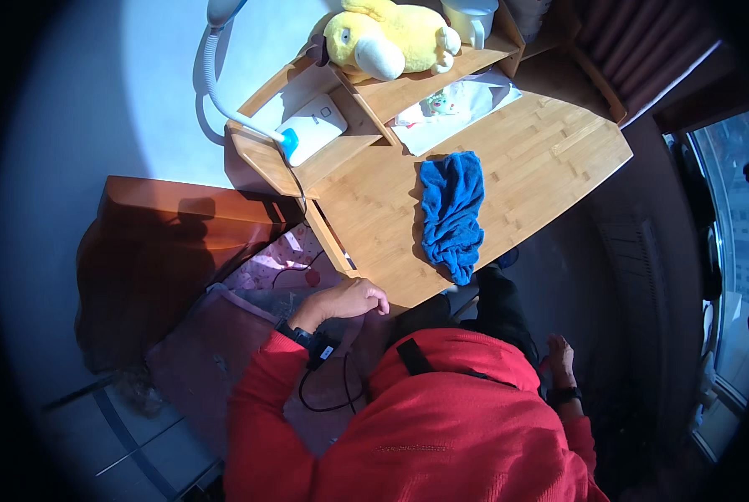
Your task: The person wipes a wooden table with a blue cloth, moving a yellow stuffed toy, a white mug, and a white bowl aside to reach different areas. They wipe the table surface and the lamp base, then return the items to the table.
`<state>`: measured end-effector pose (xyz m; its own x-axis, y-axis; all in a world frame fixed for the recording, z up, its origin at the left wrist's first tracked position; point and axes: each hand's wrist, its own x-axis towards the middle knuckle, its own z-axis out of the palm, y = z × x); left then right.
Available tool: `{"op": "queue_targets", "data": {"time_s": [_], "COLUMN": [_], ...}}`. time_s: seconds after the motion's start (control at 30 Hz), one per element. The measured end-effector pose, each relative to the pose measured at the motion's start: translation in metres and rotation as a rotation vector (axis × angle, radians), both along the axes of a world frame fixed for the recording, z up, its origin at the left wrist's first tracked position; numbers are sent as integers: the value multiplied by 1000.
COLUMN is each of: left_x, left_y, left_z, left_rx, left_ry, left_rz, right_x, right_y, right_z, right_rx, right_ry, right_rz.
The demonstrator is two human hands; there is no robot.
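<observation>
My left hand (353,299) is beside the near left corner of the wooden desk (550,159), its fingers curled in loosely. Nothing shows between them. Low at my right side, away from the desk, is my right hand (561,358); its fingers look stretched out and hold nothing that I can see. A crumpled blue cloth (452,209) lies on the desktop, one end near the front edge. Neither hand touches it.
A white lamp (215,75), a white box (318,125) and papers (416,134) stand or lie at the back. The shelf bears a yellow plush toy (416,38) and a white pitcher (472,18). An orange-brown wooden panel (153,197) and pink bedding (199,351) are at left; a window (734,209) is at right.
</observation>
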<state>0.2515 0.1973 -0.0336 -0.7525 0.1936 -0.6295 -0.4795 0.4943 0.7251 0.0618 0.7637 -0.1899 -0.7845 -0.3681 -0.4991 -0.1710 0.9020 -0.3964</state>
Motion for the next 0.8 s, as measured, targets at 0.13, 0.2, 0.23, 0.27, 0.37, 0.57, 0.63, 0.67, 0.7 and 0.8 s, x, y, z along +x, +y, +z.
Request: {"op": "queue_targets", "data": {"time_s": [0.13,0.2,0.23,0.27,0.37,0.57,0.63,0.67,0.7,0.8], "left_x": [106,142,154,162,166,144,133,131,130,136], "left_y": [36,73,92,112,156,177,156,143,128,92], "left_z": [-31,-64,-84,-105,-167,-219,-228,-231,-235,-247], "left_rx": [-222,-239,-315,-395,-491,-963,-1134,-1234,-1241,-1131], "left_ry": [-350,-499,-324,-148,17,131,112,112,61,-121], "left_rz": [-264,40,113,179,228,216,309,390,391,411], "right_x": [-86,-105,-109,-110,-103,-82,-81,-80,-81,-82], "right_y": [-120,-188,-222,-250,-314,-364,-367,-367,-366,-366], "right_z": [63,90,100,108,117,97,92,91,90,90], "right_rx": [-211,-282,-329,-361,-359,-183,-135,-116,-76,-77], "right_ry": [193,243,289,332,312,175,182,171,155,189], "right_rz": [195,361,454,538,774,1069,1074,1066,1046,1088]}}
